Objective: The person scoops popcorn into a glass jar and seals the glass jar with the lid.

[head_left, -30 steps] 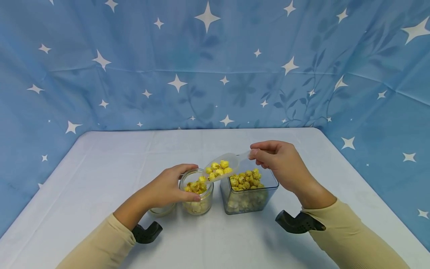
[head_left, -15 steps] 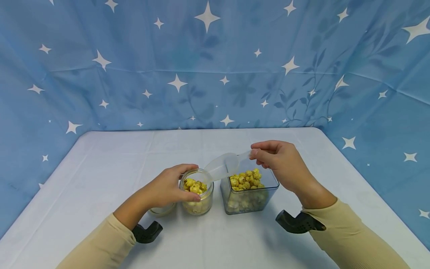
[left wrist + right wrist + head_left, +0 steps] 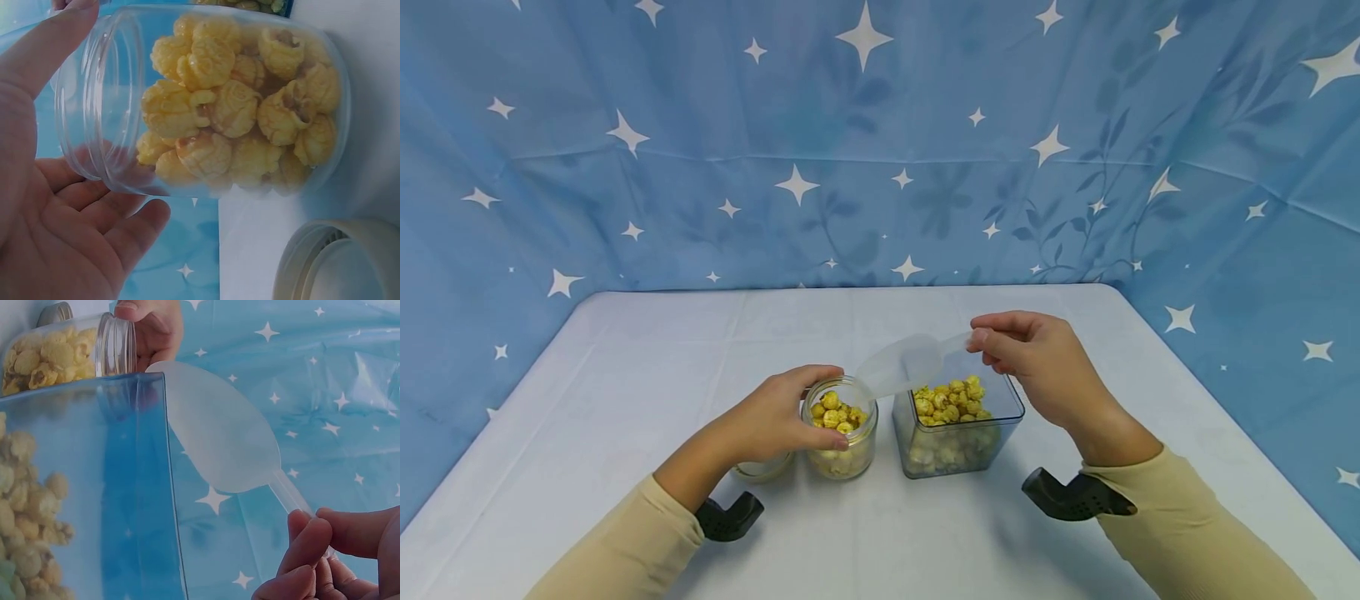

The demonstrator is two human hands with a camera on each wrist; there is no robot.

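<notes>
My left hand (image 3: 782, 414) grips a clear jar (image 3: 244, 106) near its rim, thumb on the near side and fingers behind. Yellow popcorn (image 3: 231, 119) fills much of the jar, which stands upright on the table. Between thumb and fingers, my right hand (image 3: 1037, 358) pinches the handle of a translucent white scoop (image 3: 222, 434). The scoop's bowl holds nothing, and its tip overlaps the jar's mouth in the head view. Beneath the scoop stands a clear bluish rectangular container (image 3: 955, 450), partly filled with more popcorn (image 3: 951, 402).
A round pale lid (image 3: 337, 250) lies on the white-covered table (image 3: 662, 358), left of the jar and partly hidden by the left hand in the head view. Behind the table hangs a blue curtain (image 3: 700, 108) with white stars.
Popcorn in the scoop has dropped into the jar, leaving the scoop bare. The right hand then shifted slightly right with the scoop. The left hand and jar stayed in place.
</notes>
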